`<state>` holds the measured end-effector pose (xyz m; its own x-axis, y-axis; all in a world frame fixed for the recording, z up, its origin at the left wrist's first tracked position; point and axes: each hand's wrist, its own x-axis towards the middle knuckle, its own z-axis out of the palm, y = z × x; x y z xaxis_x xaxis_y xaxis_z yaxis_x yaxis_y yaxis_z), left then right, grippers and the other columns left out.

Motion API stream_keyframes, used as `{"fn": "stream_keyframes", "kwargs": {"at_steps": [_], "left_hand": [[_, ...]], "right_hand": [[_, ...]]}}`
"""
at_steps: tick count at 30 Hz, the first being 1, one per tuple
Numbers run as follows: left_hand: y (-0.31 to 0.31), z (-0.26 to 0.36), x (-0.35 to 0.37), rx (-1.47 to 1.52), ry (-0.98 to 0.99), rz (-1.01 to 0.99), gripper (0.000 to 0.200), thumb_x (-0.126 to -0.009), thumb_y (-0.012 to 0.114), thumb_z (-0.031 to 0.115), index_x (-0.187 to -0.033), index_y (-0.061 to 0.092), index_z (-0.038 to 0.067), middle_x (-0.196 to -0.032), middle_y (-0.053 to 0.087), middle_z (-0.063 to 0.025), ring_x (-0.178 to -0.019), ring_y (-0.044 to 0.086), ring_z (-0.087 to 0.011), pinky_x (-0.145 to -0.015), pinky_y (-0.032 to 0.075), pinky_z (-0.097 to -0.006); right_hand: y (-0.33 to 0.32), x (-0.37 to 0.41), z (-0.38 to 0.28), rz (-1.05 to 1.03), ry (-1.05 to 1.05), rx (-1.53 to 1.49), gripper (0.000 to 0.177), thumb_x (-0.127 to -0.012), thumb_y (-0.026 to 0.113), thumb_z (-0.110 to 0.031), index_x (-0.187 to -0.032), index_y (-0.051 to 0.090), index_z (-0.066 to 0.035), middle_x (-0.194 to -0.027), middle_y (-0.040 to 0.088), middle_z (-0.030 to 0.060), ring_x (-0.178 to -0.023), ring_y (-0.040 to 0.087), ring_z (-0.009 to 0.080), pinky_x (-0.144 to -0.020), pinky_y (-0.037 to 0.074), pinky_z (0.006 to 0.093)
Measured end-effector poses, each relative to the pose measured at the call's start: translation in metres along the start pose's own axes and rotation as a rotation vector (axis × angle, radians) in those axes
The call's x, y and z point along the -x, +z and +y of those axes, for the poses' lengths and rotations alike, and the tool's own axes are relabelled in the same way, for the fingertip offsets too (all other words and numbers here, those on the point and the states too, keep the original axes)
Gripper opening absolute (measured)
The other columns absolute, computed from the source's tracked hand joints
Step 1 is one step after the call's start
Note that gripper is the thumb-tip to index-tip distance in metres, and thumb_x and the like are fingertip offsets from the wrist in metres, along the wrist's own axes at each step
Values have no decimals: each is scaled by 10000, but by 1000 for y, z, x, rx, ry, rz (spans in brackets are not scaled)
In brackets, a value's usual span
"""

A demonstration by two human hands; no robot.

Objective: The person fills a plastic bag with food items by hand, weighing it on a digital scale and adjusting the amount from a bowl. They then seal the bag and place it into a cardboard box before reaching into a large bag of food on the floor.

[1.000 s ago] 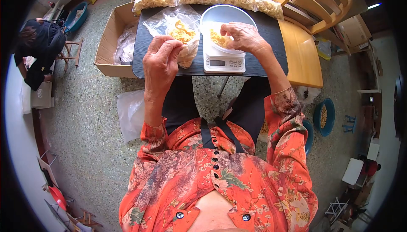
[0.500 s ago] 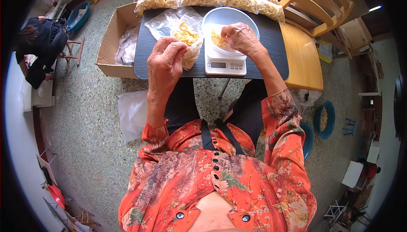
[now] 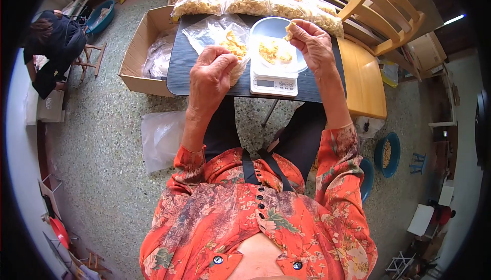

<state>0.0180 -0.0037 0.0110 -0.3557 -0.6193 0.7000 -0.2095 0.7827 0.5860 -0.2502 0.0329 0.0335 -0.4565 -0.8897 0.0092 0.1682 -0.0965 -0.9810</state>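
Note:
My left hand point(image 3: 211, 78) is closed on the edge of a clear plastic bag point(image 3: 236, 50) that holds yellowish dried pieces. Between the thumb and fingers of my right hand point(image 3: 313, 45) is a small pale-yellow piece point(image 3: 290, 31), held above the right side of a translucent bowl point(image 3: 271, 26). More such pieces point(image 3: 268, 52) lie in the bowl. It rests on a white digital scale point(image 3: 274, 84) at the near edge of the dark table point(image 3: 181, 70).
Filled bags point(image 3: 248, 4) line the table's far side. A cardboard box point(image 3: 134, 60) stands left, a wooden chair point(image 3: 363, 80) right. Another person point(image 3: 56, 39) sits at far left. Blue basins point(image 3: 387, 154) and a plastic sheet point(image 3: 162, 139) are on the floor.
My right hand has risen out of the bowl and moved right, with a piece in its fingers. The left hand keeps its hold on the bag. The whole view has shifted slightly.

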Motion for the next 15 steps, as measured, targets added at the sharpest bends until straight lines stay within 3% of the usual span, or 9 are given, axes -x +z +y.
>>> {"fn": "stream_keyframes", "kwargs": {"at_steps": [3,6,8,10,11,15], "left_hand": [[3,1,0,8,5,5,132,-798,745,-17,-924,718,10,-940,648,-108,-858,675,-268,-761,556,-355],[2,3,-1,14,7,3,145,-791,738,-28,-930,715,5,-945,649,-113,-865,676,-275,-762,558,-359],[0,4,0,12,-6,2,152,-788,735,-34,-933,714,3,-951,649,-117,-868,677,-278,-762,559,-362],[-5,2,2,11,-26,7,159,-784,731,-39,-937,713,1,-956,650,-120,-872,678,-281,-762,559,-364],[-6,2,2,21,-29,12,156,-786,727,-42,-936,711,-2,-960,651,-123,-873,678,-283,-762,560,-366],[-7,1,3,33,-28,17,146,-807,709,-33,-950,710,-3,-969,651,-131,-880,676,-292,-768,558,-373]], "right_hand": [[39,12,-4,-128,-152,-43,213,-898,769,-122,-1069,715,-7,-905,740,93,-752,710,124,-676,610,240],[73,22,0,-259,-246,156,211,-922,739,-117,-1085,698,9,-881,733,95,-749,697,117,-657,593,246],[84,25,2,-247,-247,377,205,-917,732,-87,-1098,701,6,-926,734,88,-824,700,120,-697,596,248],[88,31,-1,-130,-488,720,215,-897,743,-73,-1105,714,-29,-959,739,82,-821,698,115,-685,583,267],[87,35,-4,-132,-487,722,215,-897,743,-73,-1105,714,-29,-959,739,82,-821,698,115,-685,583,267],[85,45,-5,-333,-716,892,276,-907,748,-220,-1130,717,-61,-1086,724,109,-808,711,199,-696,570,309]]}}
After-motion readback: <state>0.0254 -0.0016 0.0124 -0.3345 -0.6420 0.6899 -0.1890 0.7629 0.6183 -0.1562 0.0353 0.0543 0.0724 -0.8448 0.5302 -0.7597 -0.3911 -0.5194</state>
